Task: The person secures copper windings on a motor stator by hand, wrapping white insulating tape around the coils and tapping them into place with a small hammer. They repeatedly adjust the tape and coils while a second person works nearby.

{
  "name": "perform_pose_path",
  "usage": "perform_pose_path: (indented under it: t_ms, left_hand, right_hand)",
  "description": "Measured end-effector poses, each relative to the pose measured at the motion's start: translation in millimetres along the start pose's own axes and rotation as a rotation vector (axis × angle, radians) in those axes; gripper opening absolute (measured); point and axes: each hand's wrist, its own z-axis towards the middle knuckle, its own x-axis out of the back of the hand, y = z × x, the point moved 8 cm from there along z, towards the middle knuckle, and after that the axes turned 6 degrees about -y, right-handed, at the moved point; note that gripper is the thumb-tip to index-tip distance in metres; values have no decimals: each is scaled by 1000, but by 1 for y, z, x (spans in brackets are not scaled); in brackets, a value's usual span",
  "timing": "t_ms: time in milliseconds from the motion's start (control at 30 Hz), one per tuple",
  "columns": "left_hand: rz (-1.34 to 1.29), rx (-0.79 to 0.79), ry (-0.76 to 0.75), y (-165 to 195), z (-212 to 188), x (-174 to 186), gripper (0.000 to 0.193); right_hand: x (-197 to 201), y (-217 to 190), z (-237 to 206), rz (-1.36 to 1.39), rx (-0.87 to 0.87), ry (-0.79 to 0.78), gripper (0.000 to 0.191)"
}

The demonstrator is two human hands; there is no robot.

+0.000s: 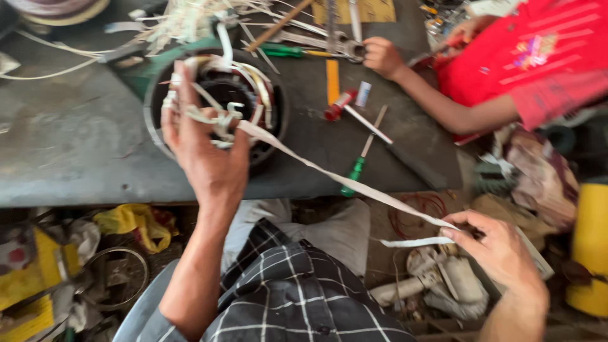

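Note:
A round dark motor stator (273,130) with white-wrapped windings lies on the grey workbench (69,145). My left hand (202,149) reaches over its rim and grips the windings and the near end of a long white tape strip (342,177). The strip runs taut down to the right, off the bench edge. My right hand (497,247) pinches its far end, with a short tail folded back to the left.
Another person in a red shirt (538,57) sits at the far right, one hand (382,56) on tools. A red-handled tool (341,104), a green-handled screwdriver (354,174), and loose white strips (183,22) lie on the bench. A yellow container (589,247) stands at right; clutter fills the floor.

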Motion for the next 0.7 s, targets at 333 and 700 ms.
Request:
perform_pose_path:
  t_ms: [333, 700]
  left_hand:
    - [-62, -66, -10, -9, -19, -12, 108]
    - [-65, -170, -34, -19, -39, -24, 100]
  right_hand:
    - [-25, 102, 3, 211, 146, 75, 23]
    - [-72, 143, -6, 980, 406, -285, 14]
